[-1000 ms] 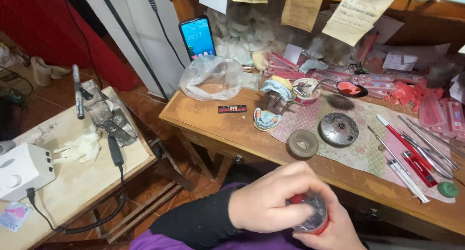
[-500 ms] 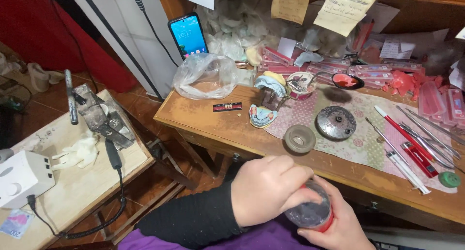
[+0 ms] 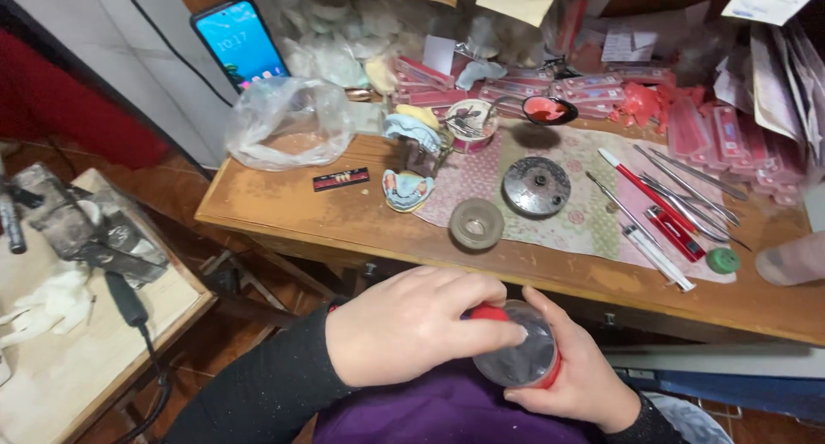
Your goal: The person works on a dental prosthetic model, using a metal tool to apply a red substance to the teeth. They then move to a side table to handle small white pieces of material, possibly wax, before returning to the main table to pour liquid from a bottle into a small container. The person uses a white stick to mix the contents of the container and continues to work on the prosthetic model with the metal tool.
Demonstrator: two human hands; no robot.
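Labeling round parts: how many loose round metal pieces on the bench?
2: a dark disc on the patterned mat and a smaller ring at its front-left edge. Clutter behind may hide others.

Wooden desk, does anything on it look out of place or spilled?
Nothing looks spilled. The wooden desk is cluttered, and a phone leans against the wall. Both hands, left hand and right hand, hold a red-rimmed cup below the desk edge.

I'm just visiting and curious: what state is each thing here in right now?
Red cup: held in the lap by both hands.
Left hand: fingers over the cup's rim.
Right hand: cradling the cup.
Phone: screen lit, propped upright.
Plastic bag: crumpled, open.
Denture model: lying on the bench.
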